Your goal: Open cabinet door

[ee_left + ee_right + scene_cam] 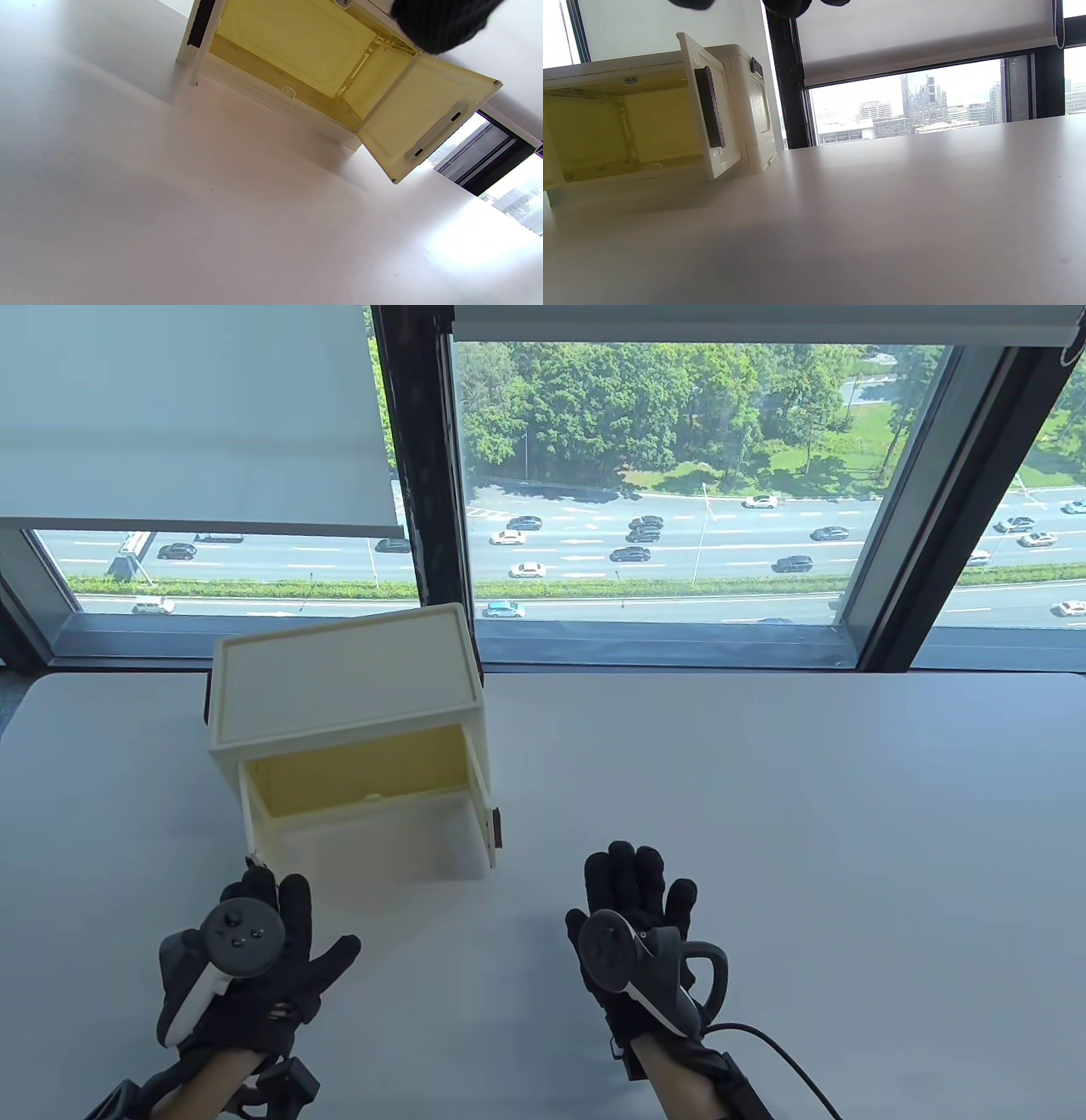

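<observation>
A cream cabinet [339,687] stands at the table's back left with both front doors swung open and a bare yellow inside [356,772]. The left door [248,813] and the right door [482,802], which has a dark handle [499,828], stick out toward me. My left hand [271,899] lies with fingers spread just in front of the left door's lower corner; I cannot tell if a fingertip touches it. My right hand [636,882] lies with fingers extended on the table, right of the cabinet and apart from it. The left wrist view shows the left door's inner face [424,123]; the right wrist view shows the handle [709,108].
The white table [764,814] stretches to the right of the cabinet. A window sill [662,645] and dark window frame [424,475] run along the far edge. A cable [780,1052] trails from my right wrist.
</observation>
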